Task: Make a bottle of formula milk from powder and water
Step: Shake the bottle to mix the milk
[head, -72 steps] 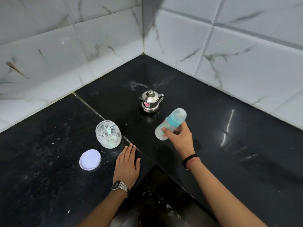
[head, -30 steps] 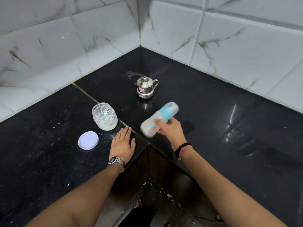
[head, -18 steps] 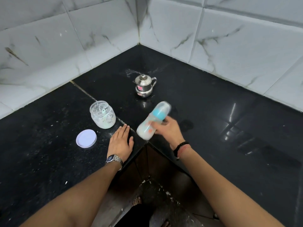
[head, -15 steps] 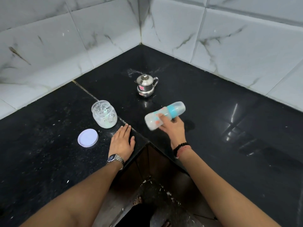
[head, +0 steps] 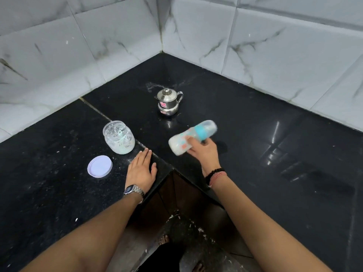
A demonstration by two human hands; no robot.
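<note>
My right hand (head: 204,152) gripped the tilted bottle (head: 191,137) above the counter (head: 255,154); left hand (head: 140,169) lay flat, fingers straight, near the open jar (head: 118,137), lid (head: 99,166) and kettle (head: 168,102).

Motion-blurred bottle (head: 192,137), cap end perhaps smeared.

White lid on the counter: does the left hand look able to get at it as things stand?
Probably yes. The left hand lies flat and holds nothing, and the white lid sits just beside it on the counter with nothing between them.
</note>
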